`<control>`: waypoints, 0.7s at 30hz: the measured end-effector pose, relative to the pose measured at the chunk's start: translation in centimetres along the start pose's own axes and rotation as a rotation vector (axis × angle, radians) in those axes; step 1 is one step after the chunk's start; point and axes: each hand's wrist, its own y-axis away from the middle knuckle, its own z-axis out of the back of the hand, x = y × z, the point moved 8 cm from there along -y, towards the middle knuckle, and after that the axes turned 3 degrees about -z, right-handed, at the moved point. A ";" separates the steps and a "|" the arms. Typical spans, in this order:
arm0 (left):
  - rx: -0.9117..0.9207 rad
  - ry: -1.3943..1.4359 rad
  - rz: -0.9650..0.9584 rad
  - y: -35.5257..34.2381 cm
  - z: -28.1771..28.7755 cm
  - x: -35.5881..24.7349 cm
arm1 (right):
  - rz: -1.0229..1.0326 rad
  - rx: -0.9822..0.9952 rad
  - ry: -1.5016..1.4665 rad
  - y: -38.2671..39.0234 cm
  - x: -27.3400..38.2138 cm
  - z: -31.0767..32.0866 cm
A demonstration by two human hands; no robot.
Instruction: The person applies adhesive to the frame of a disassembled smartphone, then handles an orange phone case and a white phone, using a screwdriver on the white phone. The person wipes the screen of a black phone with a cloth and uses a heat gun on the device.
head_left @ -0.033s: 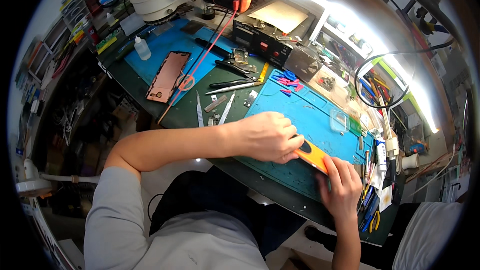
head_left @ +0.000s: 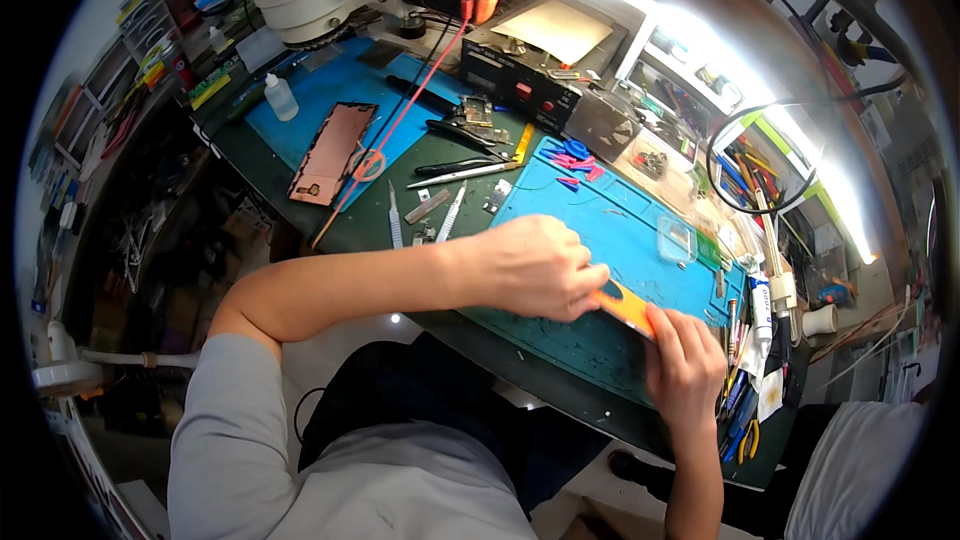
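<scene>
While resting on blue mat (head_left: 620,240), both hands (head_left: 540,268) grip orange phone (head_left: 628,306).

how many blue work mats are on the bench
2: one blue mat under both hands at right, another blue mat below the microscope at upper left. Clutter may hide more.

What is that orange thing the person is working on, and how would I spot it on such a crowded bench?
Start at the big blue work mat on the right half of the bench. At its near edge the left hand and right hand meet over a flat orange slab, each holding one end. It is the only orange thing on the mat; the small picks at the far edge are blue and pink.
</scene>
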 end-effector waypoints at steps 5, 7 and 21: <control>-0.295 0.612 0.194 -0.9 3.6 4.6 | -0.228 0.003 -0.240 -4.5 -3.1 0.8; -0.326 0.927 0.349 -1.8 2.5 5.5 | -0.394 0.067 -0.507 -4.8 -4.7 -0.1; -0.292 1.530 0.413 -1.4 -1.3 4.6 | -0.509 0.227 -0.874 -2.8 -5.0 -2.1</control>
